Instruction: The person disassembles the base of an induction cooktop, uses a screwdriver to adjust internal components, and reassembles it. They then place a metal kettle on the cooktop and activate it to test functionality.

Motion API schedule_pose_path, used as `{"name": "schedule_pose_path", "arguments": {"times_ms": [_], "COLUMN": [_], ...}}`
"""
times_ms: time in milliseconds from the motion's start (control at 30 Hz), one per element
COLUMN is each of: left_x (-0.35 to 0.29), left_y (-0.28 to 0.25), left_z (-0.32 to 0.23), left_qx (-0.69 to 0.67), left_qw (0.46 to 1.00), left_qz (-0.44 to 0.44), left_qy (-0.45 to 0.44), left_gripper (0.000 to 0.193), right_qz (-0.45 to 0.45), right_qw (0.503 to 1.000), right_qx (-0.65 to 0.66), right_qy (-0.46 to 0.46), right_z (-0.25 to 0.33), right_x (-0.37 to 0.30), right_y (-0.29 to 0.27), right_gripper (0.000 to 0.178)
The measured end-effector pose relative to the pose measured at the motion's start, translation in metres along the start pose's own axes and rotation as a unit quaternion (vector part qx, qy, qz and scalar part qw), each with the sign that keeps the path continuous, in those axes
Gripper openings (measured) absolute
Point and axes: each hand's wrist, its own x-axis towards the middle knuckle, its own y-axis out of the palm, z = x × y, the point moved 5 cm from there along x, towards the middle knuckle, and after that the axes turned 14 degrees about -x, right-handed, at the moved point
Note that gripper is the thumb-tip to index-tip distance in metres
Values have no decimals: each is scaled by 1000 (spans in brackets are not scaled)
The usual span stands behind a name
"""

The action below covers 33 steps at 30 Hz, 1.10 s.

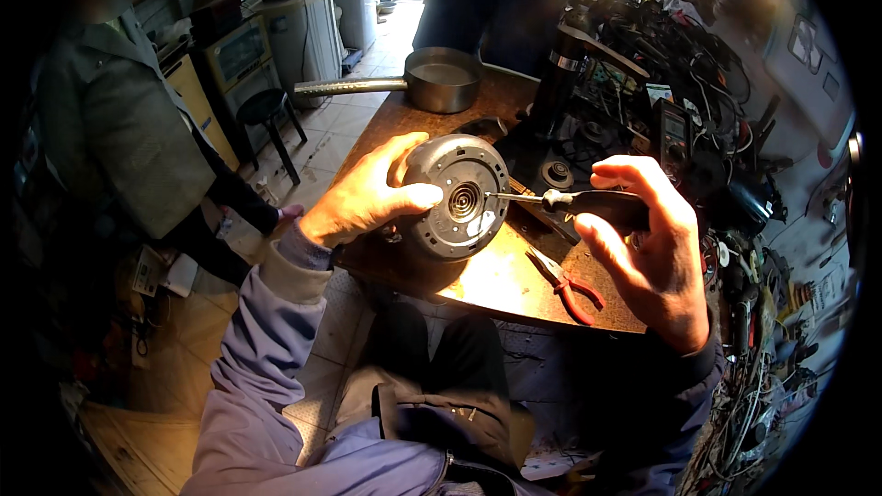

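Note:
My left hand [363, 191] grips the rim of a round black electric kettle [432, 237], its thumb lying across the underside. That underside faces me, tilted, with a ringed connector at its centre and small holes around the edge. In my right hand [663, 262] is a screwdriver [606, 208] with a dark handle. Its thin shaft points left, and the tip meets the underside just right of the rings. Whether the tip sits in a screw is too small to tell. Below, red-handled pliers [571, 292] lie on the wooden table [377, 142].
A metal saucepan [443, 83] stands at the table's far end, its handle jutting left. Tangled cables [680, 46] and a multimeter [673, 130] crowd the right side. One person [129, 129] is at the left, another [505, 0] beyond the table. A black stool [264, 108] stands on the floor.

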Motion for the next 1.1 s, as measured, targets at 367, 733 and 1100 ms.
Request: {"name": "schedule_pose_path", "arguments": {"times_ms": [367, 733, 1100], "left_x": [0, -2, -1], "left_y": [-4, -4, -2], "left_z": [6, 5, 2], "left_qx": [9, 1, 13], "left_qw": [1000, 1000, 1000], "left_qz": [1, 1, -1], "left_qy": [15, 17, 18], "left_gripper": [103, 101, 98], "right_qz": [-8, -23, -46], "right_qw": [997, 998, 994], "right_qx": [-11, -2, -81], "right_qy": [79, 53, 64], "right_z": [12, 6, -1], "right_x": [-13, -16, -23], "right_y": [3, 9, 11], "right_gripper": [35, 27, 21]}}
